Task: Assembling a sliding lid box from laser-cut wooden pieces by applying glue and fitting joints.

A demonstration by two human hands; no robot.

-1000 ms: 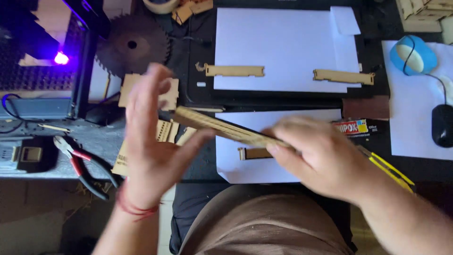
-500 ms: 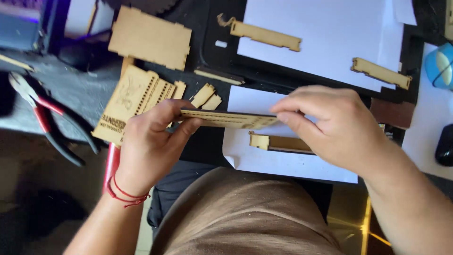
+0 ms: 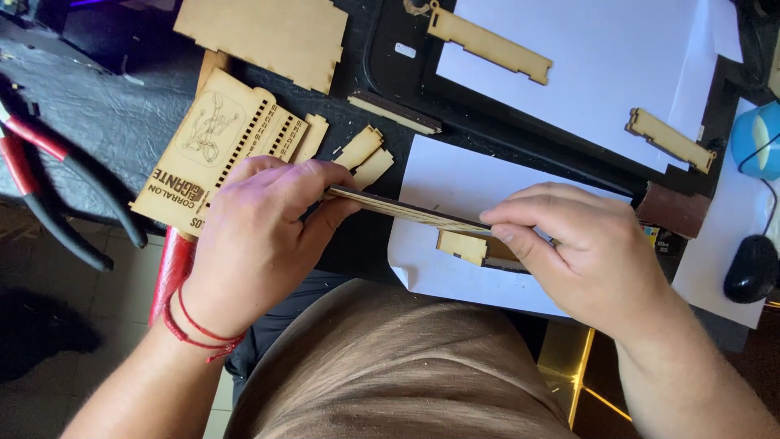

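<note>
Currently the left hand (image 3: 260,236) and right hand (image 3: 581,260) each pinch one end of a thin laser-cut wooden strip (image 3: 406,210), held edge-on above the white paper sheet (image 3: 455,179). Uneven finger pressure might snap or drop it.

Both forearms enter from the bottom edge, angled inward toward each other. Left hand (image 3: 260,236): back of hand up, fingers curled, thumb and fingertips pinched together at the upper right of the hand. Red cord bracelet at the left wrist. Right hand (image 3: 581,252): palm down, knuckles raised, fingers bent and pointing left, fingertips pressed together in a pinch. Hands apart, roughly level, tips facing each other.
</note>
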